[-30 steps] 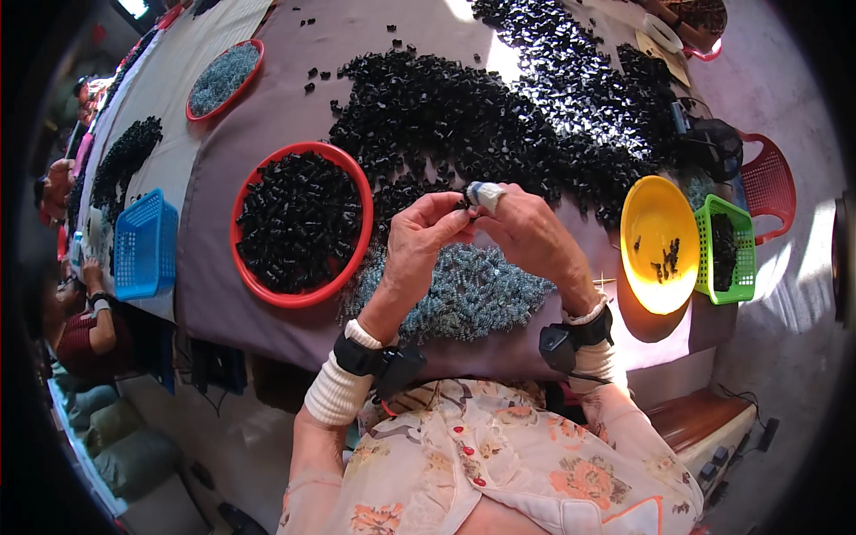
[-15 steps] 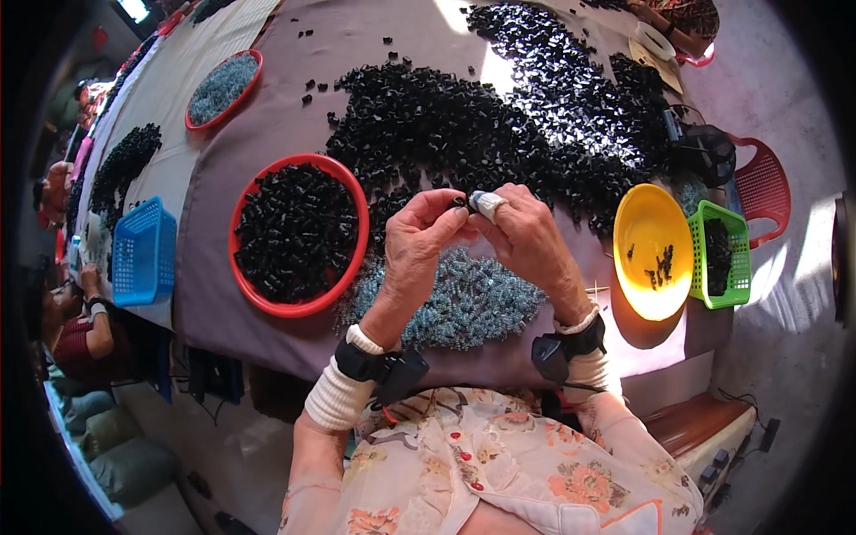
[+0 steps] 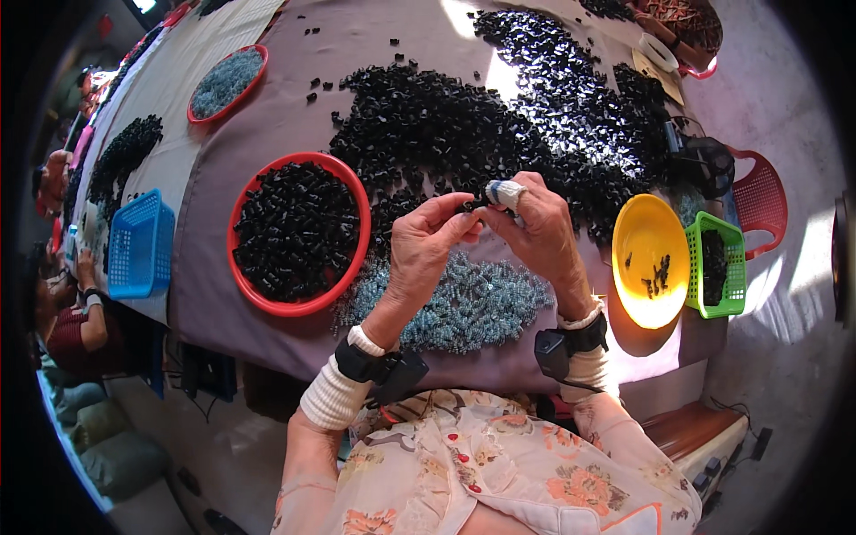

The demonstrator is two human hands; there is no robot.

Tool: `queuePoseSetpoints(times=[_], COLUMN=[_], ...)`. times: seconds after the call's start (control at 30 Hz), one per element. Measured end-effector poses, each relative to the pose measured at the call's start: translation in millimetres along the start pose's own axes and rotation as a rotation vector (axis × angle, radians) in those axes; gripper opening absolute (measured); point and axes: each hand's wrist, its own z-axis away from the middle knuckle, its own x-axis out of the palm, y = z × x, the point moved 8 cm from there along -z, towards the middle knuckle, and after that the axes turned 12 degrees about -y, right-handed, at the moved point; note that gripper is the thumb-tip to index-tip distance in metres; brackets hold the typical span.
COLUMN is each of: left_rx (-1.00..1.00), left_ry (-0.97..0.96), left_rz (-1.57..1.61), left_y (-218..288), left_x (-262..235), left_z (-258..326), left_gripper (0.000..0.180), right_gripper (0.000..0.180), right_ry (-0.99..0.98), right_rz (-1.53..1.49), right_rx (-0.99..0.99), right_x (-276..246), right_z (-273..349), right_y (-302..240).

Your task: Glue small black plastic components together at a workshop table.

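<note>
My left hand pinches a small black plastic piece between thumb and forefinger. My right hand, a white wrap with a blue stripe round one finger, presses its thumb and fingertips together right beside that piece. Whether a small part sits in the right fingertips is too small to make out. Below both hands lies a pile of small blue-grey coiled pieces. Beyond them spreads a large heap of small black plastic pieces. A red round tray full of black pieces stands to the left.
At right are a yellow plate with a few black parts and a green basket. A blue basket stands at left, and a smaller red tray of blue-grey pieces farther back. Other people sit at left and far right.
My right hand has shifted slightly right and its fingertips have drawn back a little from the left ones. My left hand stays nearly in place, still pinching the black piece.
</note>
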Motion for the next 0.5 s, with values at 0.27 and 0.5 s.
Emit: queuePoseSetpoints(times=[0.27,0.5], left_rx=[0.001,0.045], left_ry=[0.029,0.044], left_rz=[-0.102,-0.147], left_y=[-2,1], left_x=[-2,-2], left_z=[-1,-1], left_gripper=[0.026,0.023], right_gripper=[0.017,0.015], right_ry=[-0.038,-0.06], right_rz=[0.071,0.155], right_rx=[-0.062,-0.084], right_x=[4,5], right_z=[-3,-4], right_y=[-10,-15])
